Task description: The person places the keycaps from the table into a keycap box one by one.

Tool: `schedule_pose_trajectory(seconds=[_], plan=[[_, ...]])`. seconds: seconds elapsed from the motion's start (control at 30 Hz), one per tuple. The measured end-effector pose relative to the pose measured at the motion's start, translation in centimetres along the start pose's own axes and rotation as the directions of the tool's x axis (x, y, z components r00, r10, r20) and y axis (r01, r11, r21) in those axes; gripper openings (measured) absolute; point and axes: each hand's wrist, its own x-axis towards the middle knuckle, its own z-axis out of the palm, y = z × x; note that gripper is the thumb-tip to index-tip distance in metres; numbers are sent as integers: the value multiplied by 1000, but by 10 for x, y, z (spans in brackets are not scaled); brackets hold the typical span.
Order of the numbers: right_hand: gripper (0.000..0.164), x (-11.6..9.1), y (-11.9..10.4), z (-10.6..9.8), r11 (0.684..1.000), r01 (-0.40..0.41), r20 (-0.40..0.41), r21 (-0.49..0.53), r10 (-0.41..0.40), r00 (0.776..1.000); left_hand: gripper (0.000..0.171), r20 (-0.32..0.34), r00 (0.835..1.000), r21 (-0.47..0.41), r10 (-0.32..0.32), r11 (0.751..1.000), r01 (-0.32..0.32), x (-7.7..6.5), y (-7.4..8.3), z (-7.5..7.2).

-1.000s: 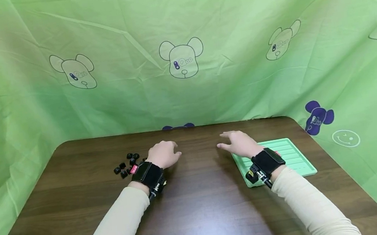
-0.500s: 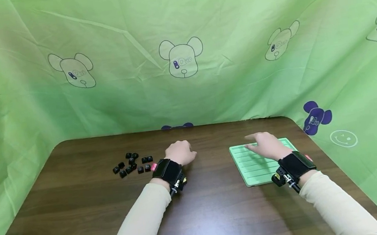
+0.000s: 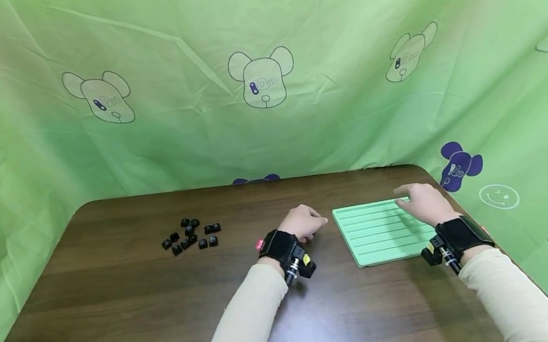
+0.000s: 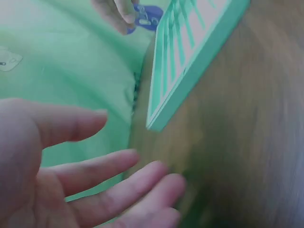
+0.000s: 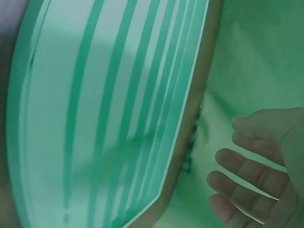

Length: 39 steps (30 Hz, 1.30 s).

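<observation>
A mint-green ridged tray (image 3: 381, 235) lies on the right side of the table. My left hand (image 3: 303, 222) hovers just left of the tray's near-left side; in the left wrist view its fingers (image 4: 109, 199) are loosely spread, with nothing between them and the thumb. Over the tray's far right corner is my right hand (image 3: 426, 203), held above it. The right wrist view shows that hand's relaxed fingers (image 5: 247, 185) empty, beside the tray's ridged surface (image 5: 109, 118).
Several small black keycap-like cubes (image 3: 189, 230) lie scattered on the left half of the brown wooden table (image 3: 115, 307). A green printed curtain (image 3: 270, 142) hangs behind the table and along its sides. Both wrists wear black straps with small cameras.
My left hand has moved right, away from the black cubes and toward the tray, uncovering the cubes. My right hand has also moved right, across the tray to its far right side.
</observation>
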Motion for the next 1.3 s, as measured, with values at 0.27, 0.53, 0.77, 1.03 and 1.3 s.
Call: schedule_pose_trajectory(seconds=[0.27, 0.53, 0.77, 1.03, 1.3], plan=[[44, -7, 33, -3, 994, -105, -10, -16, 105, 994, 35, -180, 983, 26, 27, 999, -22, 16, 19, 33], [50, -21, 58, 4, 979, -205, 65, -17, 206, 976, 24, -223, 974, 76, 24, 997, -7, 9, 32, 55], [46, -22, 65, 9, 971, -238, 85, 10, 236, 968, 52, -253, 967, 89, 22, 996, 0, 11, 32, 70], [40, -25, 76, 11, 971, -237, 82, 11, 236, 968, 51, -280, 957, 139, 74, 990, -36, 14, 34, 79], [37, -25, 80, 18, 979, -202, 84, 16, 200, 976, 45, -261, 964, 125, 48, 992, -16, 17, 25, 81]])
